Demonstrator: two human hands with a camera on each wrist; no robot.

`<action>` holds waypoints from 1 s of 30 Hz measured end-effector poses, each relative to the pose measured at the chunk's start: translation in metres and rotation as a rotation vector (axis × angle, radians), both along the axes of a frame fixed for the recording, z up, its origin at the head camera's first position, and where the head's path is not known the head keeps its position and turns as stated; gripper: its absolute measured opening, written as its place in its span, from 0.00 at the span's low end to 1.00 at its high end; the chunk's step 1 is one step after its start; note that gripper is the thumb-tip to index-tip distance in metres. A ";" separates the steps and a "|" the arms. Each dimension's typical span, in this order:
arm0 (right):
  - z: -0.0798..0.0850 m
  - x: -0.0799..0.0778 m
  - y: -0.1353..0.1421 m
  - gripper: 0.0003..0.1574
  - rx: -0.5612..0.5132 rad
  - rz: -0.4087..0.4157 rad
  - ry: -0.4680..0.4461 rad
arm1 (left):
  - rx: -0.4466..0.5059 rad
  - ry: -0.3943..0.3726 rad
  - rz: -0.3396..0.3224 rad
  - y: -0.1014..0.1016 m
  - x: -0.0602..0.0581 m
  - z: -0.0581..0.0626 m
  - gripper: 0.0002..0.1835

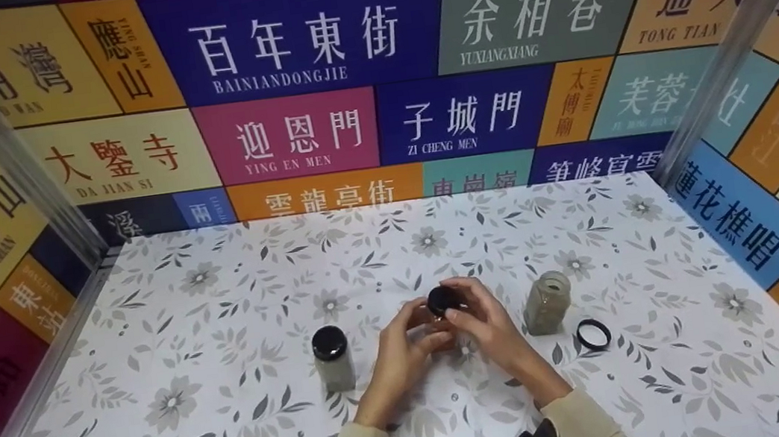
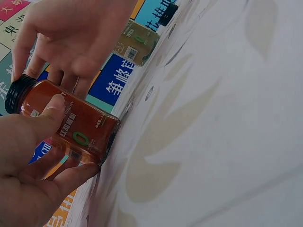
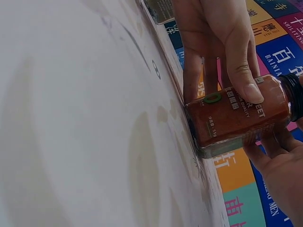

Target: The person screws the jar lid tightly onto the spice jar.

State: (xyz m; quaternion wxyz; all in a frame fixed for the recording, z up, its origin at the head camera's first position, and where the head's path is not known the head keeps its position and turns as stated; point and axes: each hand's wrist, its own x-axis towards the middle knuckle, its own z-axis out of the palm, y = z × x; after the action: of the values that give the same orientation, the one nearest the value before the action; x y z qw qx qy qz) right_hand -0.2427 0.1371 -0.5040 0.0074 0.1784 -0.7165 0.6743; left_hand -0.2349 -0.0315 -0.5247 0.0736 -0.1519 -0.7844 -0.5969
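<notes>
A small square glass jar of reddish-brown powder stands on the table, its black screw lid on top. My left hand grips the jar's body, the thumb lying across the printed label. From the right, my right hand holds the black lid between thumb and fingers. In the right wrist view, some right fingers also lie by the jar's shoulder. Right of the hands stands an uncapped jar of greenish powder. Beside it a black lid lies with its white inside facing up.
To the left stands another jar of greenish powder with a black lid on. A white floral cloth covers the table. Clear corner posts and colourful sign-printed walls border it.
</notes>
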 end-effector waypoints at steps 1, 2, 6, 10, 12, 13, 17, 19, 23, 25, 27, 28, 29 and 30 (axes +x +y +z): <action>0.000 0.000 0.000 0.27 -0.003 -0.002 0.002 | 0.002 0.001 -0.001 0.000 0.000 0.000 0.27; 0.000 0.000 0.000 0.26 -0.004 -0.006 0.002 | 0.004 0.001 -0.001 0.000 0.000 0.000 0.27; -0.001 0.000 0.000 0.27 -0.009 -0.016 -0.005 | 0.014 0.007 0.000 0.000 0.000 -0.001 0.26; -0.001 0.000 0.000 0.28 -0.026 -0.009 -0.021 | 0.028 0.003 -0.005 0.001 0.000 -0.002 0.27; -0.001 0.000 0.000 0.29 -0.031 -0.006 -0.024 | 0.034 0.000 -0.010 0.001 0.001 -0.002 0.27; -0.001 0.000 0.000 0.29 -0.027 -0.006 -0.020 | 0.036 0.001 -0.013 0.001 0.001 -0.002 0.27; -0.001 0.000 0.001 0.28 -0.001 -0.007 0.005 | 0.032 0.004 -0.016 0.000 0.001 -0.002 0.27; -0.001 -0.001 0.001 0.28 0.010 -0.010 0.010 | 0.028 0.004 -0.014 0.000 0.001 -0.002 0.27; -0.001 -0.001 0.001 0.27 0.015 -0.018 0.003 | 0.020 0.013 -0.011 0.000 0.001 -0.002 0.27; -0.001 -0.001 0.001 0.27 0.010 -0.021 -0.001 | 0.017 0.020 -0.011 0.000 0.001 -0.003 0.26; -0.001 -0.001 0.001 0.26 -0.002 -0.024 -0.008 | 0.016 0.022 -0.009 0.000 0.000 -0.003 0.26; -0.001 -0.001 0.000 0.26 -0.008 -0.027 -0.009 | 0.018 0.020 -0.010 0.000 0.001 -0.003 0.26; 0.000 -0.001 0.000 0.26 -0.017 -0.028 -0.016 | 0.022 0.019 -0.012 0.000 0.001 -0.003 0.26; 0.000 -0.001 0.000 0.26 -0.025 -0.029 -0.021 | 0.026 0.019 -0.013 0.001 0.000 -0.003 0.26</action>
State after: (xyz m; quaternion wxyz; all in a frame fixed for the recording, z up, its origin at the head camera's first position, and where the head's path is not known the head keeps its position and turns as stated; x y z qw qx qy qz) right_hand -0.2436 0.1371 -0.5042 0.0117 0.1607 -0.7107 0.6847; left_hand -0.2346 -0.0308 -0.5274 0.0793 -0.1617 -0.7747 -0.6062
